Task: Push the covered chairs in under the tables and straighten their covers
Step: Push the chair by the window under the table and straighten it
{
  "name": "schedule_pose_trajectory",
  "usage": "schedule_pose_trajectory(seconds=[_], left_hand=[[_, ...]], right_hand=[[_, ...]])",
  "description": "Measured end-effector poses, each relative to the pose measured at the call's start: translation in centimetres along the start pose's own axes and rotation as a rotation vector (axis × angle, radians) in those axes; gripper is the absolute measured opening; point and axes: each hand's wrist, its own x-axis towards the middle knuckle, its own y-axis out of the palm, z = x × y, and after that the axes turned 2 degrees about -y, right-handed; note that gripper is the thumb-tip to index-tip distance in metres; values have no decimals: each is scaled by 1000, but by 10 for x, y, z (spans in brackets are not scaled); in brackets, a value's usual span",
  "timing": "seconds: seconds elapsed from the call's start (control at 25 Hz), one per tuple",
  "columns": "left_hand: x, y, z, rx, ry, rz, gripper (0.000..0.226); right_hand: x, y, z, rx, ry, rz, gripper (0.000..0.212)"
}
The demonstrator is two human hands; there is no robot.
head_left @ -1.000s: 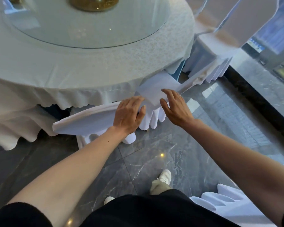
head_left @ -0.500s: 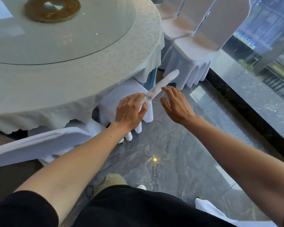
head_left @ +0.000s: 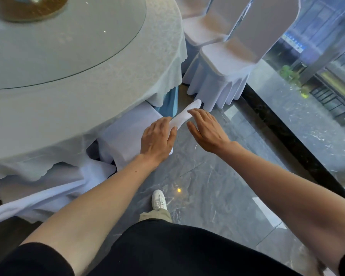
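The covered chair [head_left: 127, 132] sits tucked under the round bench [head_left: 127, 80], its backrest top [head_left: 184, 114] poking out. The cover looks soft and slippery over a stiff frame; grip the top edge. Left hand [head_left: 157, 140] clasps it; right hand [head_left: 207, 130] hovers, fingers spread.

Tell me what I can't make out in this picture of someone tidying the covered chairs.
Head view only:
- Chair legs: hidden by its cover and the tablecloth.
- Left hand fingertips: wrapped behind the chair back's top edge.
- Brown disc on the table: cut off by the top edge.
- Outside the window: blurred.
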Motion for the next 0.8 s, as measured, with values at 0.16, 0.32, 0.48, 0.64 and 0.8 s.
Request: schedule_pose_trajectory(seconds=[0.16, 0.32, 0.48, 0.64, 0.8], left_hand=[[29, 22, -2, -31, -40, -11, 52], [37, 38, -4, 11, -155, 17, 56], [42, 55, -15, 50, -322, -16, 55], [49, 64, -31, 83, -523, -12, 47], [47, 64, -36, 74, -614, -48, 38]], right_hand=[[37, 2, -35, -62, -74, 57, 45], [59, 8, -57, -57, -137, 110, 44], [80, 16, -83, -66, -320, 215, 39], [106, 23, -105, 7, -494, 327, 31], [115, 38, -113, 43, -726, 222, 8]])
